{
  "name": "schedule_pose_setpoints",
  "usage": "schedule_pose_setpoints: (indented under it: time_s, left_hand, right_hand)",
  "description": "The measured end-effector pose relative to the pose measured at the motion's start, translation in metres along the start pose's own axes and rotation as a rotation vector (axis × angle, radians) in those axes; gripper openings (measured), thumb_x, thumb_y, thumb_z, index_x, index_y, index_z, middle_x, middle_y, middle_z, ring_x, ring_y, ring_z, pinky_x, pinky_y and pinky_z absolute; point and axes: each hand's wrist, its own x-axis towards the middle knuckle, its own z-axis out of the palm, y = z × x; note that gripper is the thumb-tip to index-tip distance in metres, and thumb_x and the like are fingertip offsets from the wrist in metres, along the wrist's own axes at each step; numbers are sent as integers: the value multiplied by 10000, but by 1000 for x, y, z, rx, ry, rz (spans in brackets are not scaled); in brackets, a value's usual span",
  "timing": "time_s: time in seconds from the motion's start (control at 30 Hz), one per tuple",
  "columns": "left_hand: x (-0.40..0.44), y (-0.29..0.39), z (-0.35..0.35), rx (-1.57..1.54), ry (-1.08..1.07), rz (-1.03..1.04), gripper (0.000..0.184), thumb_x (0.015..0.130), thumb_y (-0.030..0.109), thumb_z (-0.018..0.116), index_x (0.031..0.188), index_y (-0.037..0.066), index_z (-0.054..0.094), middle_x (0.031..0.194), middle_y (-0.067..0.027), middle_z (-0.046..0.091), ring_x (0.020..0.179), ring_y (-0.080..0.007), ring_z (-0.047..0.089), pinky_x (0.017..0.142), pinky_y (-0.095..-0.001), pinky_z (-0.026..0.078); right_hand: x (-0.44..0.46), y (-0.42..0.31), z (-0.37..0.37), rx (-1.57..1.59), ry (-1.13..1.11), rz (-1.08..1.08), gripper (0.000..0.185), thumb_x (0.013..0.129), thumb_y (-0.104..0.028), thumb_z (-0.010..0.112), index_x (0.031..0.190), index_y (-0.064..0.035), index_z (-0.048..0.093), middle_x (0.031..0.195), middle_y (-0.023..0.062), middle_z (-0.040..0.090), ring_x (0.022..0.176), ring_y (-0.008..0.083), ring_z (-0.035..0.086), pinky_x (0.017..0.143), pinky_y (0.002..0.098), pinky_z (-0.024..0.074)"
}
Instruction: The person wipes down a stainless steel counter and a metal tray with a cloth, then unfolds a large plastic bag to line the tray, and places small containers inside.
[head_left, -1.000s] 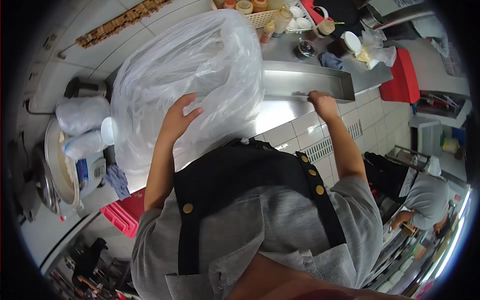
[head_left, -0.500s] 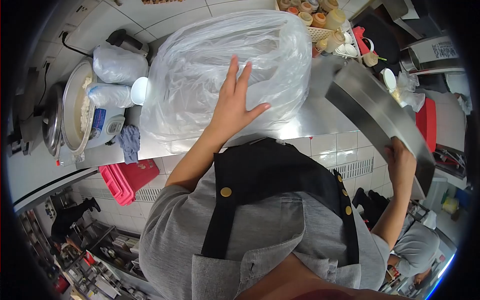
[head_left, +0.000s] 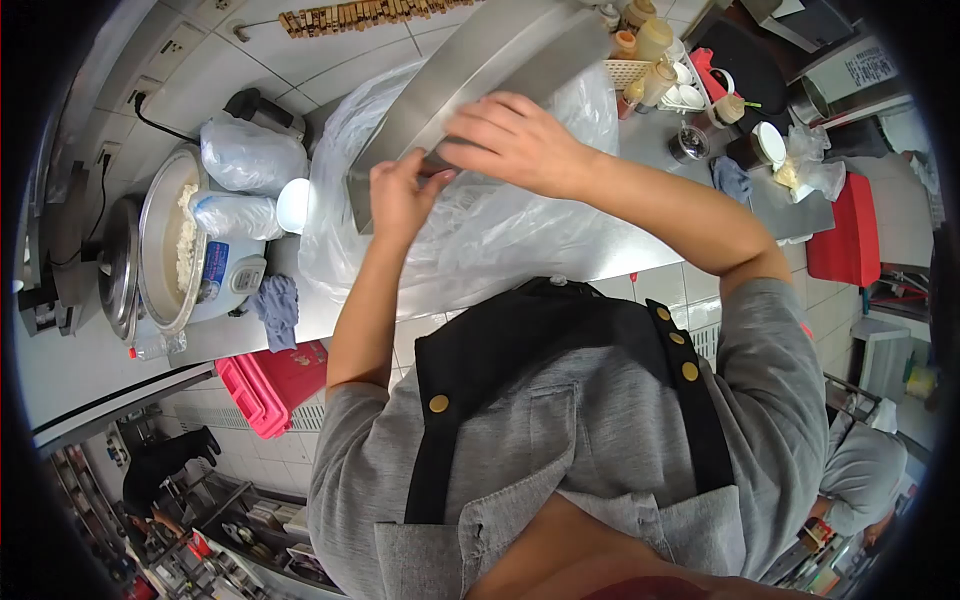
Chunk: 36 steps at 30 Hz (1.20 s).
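A long stainless-steel pan (head_left: 420,100) is tilted over the large clear plastic bag (head_left: 520,225) on the counter. My left hand (head_left: 400,195) is closed on the pan's near edge, close to its left end, with the thumb toward the right. Reaching across from the right, my right hand (head_left: 520,145) has its fingers curled over the same near edge; they are slightly blurred. The pan's far end is smeared by motion, and its inside is only partly visible. It covers much of the bag's upper part.
Left on the counter stand a rice cooker (head_left: 165,240) with white rice, wrapped bags (head_left: 250,155), a white cup (head_left: 293,206) and a grey cloth (head_left: 275,310). Sauce bottles (head_left: 655,45) crowd the back right. Below is a red bin (head_left: 270,385). A person (head_left: 865,465) works behind.
The pan has swung from my right side to over the plastic bag, carried by my right hand. My left hand, open over the bag before, now holds the pan's edge.
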Motion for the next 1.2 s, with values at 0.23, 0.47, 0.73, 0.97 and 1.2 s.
schedule_pose_setpoints:
  time_s: [0.23,0.47,0.73,0.97,1.2]
  left_hand:
    - [9,-61,15,-80,33,-37,321,754,279,831,782,60,599,781,-57,737,712,-269,644,796,-385,459]
    - [37,-37,94,-110,-31,276,300,795,310,779,739,97,576,726,-35,671,723,-234,619,772,-363,403]
    - [4,-76,88,-9,-48,370,261,825,320,741,743,115,601,723,-27,631,717,-223,612,749,-357,395]
    - [-23,-127,48,117,-227,314,225,815,280,738,771,117,591,746,-15,637,751,-208,626,741,-353,418]
    - [-20,-140,58,250,-339,268,199,819,260,723,809,119,582,771,-11,644,766,-226,632,680,-393,480]
  right_hand:
    - [-76,35,127,-26,-634,427,303,842,-119,595,1138,-82,648,1242,98,614,1174,249,572,952,398,455]
    - [-70,33,187,6,-573,782,418,868,-198,610,1245,-19,614,1372,171,550,1357,321,434,1136,472,305]
    - [-94,43,147,24,-722,726,598,804,-241,682,1330,-5,521,1442,182,471,1403,326,368,1174,452,254]
    - [-123,78,123,12,-1081,715,777,748,-279,746,1403,6,441,1503,191,402,1444,329,310,1207,435,209]
    - [-173,111,141,61,-990,581,1280,575,-319,887,1558,-8,128,1622,161,204,1506,291,200,1233,386,170]
